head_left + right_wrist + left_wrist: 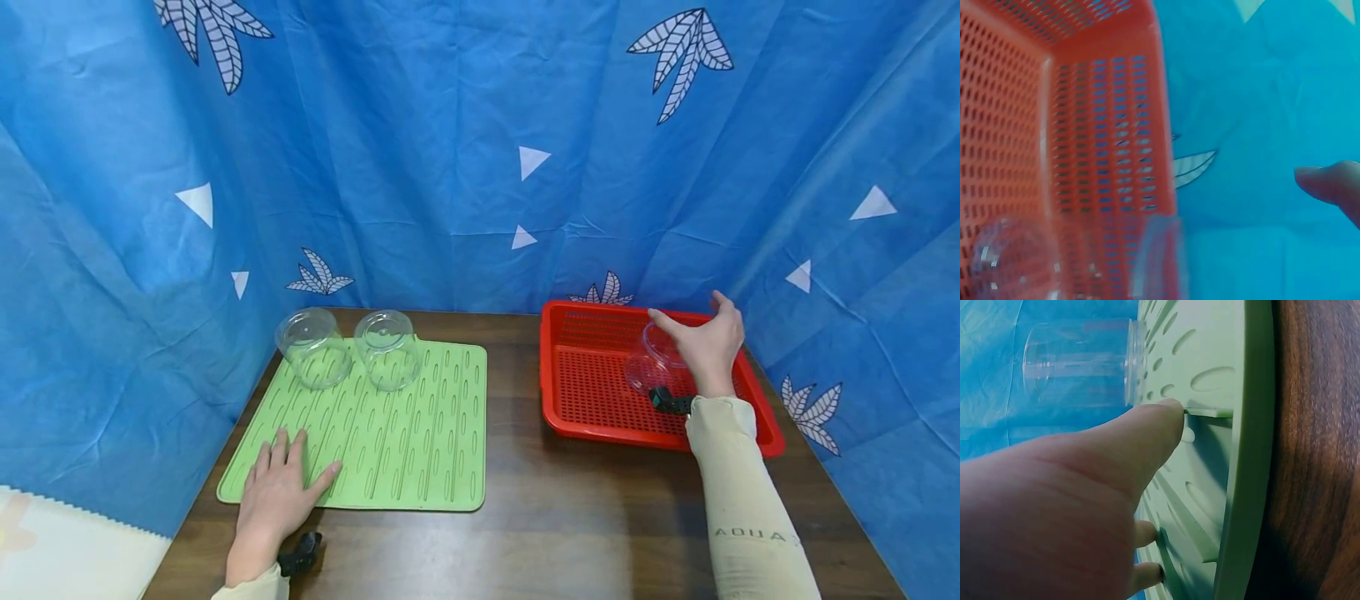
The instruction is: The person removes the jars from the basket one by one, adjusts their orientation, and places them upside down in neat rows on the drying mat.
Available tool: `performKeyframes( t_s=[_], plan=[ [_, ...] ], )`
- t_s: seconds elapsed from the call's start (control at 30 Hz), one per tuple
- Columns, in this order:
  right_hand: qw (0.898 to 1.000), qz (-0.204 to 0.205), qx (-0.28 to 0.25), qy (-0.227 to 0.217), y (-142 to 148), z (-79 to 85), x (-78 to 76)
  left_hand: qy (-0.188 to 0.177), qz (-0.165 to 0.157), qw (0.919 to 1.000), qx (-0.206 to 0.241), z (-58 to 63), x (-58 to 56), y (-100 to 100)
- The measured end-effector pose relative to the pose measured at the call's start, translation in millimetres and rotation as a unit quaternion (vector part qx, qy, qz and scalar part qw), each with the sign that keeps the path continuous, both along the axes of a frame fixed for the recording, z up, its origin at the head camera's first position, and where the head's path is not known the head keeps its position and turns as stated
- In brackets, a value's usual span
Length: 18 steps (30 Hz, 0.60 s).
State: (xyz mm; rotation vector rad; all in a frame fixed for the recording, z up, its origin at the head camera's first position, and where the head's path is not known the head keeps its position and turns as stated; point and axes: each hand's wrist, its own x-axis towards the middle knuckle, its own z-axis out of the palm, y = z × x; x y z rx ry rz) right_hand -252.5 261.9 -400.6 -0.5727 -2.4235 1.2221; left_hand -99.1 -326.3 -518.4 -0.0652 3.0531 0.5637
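Note:
Over the right part of the red basket (592, 429), my right hand (708, 342) is held with thumb and fingers spread apart. A clear jar (647, 372) stands in the basket below it, partly hidden by the hand. In the right wrist view the thumb (1335, 184) is apart from this jar (1016, 262). My left hand (276, 492) rests on the front left corner of the green mat (420, 442), fingers extended. Toward the mat's back left, two clear jars (318, 354) stand side by side, bottoms up; the left wrist view shows one jar (1079, 362) with its rim on the mat.
Mat and basket lie on a dark brown wooden table (517, 500), with a strip of wood between them. A blue patterned curtain (480, 167) encloses the back and sides. White cloth (67, 542) shows at the lower left.

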Motion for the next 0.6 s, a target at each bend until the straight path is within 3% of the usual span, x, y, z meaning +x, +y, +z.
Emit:
performKeyframes(
  t_s=[0.33, 0.6],
  plan=[
    [0.998, 0.001, 0.016, -0.052, 12.9, -27.3, 1.9, -0.010, 0.002, 0.9999, 0.004, -0.1, 1.1, -0.4],
    [0.998, 0.016, -0.003, -0.068, 16.1, -39.5, 4.9, -0.012, -0.001, 0.9999, 0.005, -0.3, 0.8, -1.7]
  ],
)
